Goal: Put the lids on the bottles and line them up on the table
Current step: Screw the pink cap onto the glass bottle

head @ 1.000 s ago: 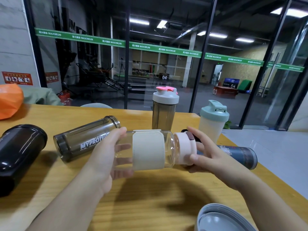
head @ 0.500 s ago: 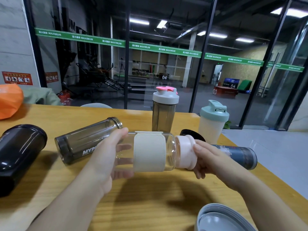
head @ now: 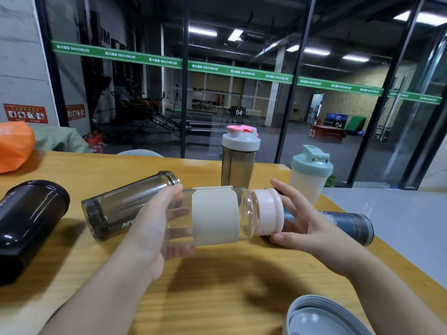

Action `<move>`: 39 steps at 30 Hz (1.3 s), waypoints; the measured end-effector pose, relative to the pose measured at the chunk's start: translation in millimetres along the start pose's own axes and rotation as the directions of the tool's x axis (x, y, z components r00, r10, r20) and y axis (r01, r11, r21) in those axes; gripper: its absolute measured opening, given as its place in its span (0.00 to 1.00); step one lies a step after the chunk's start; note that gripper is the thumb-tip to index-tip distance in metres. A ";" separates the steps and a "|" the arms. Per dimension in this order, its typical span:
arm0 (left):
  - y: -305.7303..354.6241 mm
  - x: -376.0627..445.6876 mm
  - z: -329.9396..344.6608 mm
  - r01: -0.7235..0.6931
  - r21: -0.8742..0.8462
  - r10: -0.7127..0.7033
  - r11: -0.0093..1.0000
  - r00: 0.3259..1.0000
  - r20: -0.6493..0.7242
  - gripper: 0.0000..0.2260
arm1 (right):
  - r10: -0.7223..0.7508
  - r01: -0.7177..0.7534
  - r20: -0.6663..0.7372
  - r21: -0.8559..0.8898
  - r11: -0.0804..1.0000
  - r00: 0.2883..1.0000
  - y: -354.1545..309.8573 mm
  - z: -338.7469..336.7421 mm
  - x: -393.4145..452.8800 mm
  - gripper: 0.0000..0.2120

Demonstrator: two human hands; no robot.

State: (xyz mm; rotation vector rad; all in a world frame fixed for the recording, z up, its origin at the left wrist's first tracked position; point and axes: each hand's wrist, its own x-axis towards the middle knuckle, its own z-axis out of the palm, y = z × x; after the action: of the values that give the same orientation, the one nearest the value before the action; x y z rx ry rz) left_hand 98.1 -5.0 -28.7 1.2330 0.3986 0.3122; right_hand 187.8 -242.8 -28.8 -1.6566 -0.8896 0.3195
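Note:
I hold a clear bottle with a cream sleeve (head: 214, 215) sideways above the wooden table (head: 205, 293). My left hand (head: 154, 228) grips its base end. A pale pink lid (head: 267, 212) sits on its neck, and my right hand (head: 302, 222) is around that lid with fingers spread. Two lidded bottles stand at the back: a smoky one with a white and pink lid (head: 239, 155) and a milky one with a mint lid (head: 310, 174). A smoky lidless bottle (head: 121, 204) lies on its side behind my left hand.
A black bottle (head: 26, 221) lies at the left edge. A dark blue bottle (head: 348, 224) lies behind my right hand, with a black lid partly hidden by the pink one. A grey lid (head: 321, 317) lies at the near right. An orange bag (head: 14, 146) sits far left.
My right hand turned on the pink lid, curled over it half a second ago, and now has its fingers spread. The clear bottle stayed in place in my left hand.

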 end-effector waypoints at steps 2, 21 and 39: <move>-0.3 0.4 0.0 0.001 0.004 -0.001 1.000 1.000 0.000 0.20 | -0.003 0.003 0.006 -0.004 1.000 1.000 1.0 -0.5 1.0 0.35; -2.7 1.1 1.7 -0.028 0.008 0.028 1.000 1.000 0.005 0.19 | 0.201 -0.204 -0.043 -0.090 0.975 0.979 5.0 3.2 7.0 0.35; -1.6 -0.2 0.8 -0.064 0.019 0.062 0.998 0.996 0.069 0.27 | 0.187 -0.188 -0.023 -0.065 0.980 0.982 2.0 -0.3 3.7 0.32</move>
State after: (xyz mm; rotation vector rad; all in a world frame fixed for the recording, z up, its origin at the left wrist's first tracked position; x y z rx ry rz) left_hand 98.3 -6.2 -30.0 1.2752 0.3056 0.3198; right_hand 191.2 -240.6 -29.6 -1.8075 -0.7395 0.4076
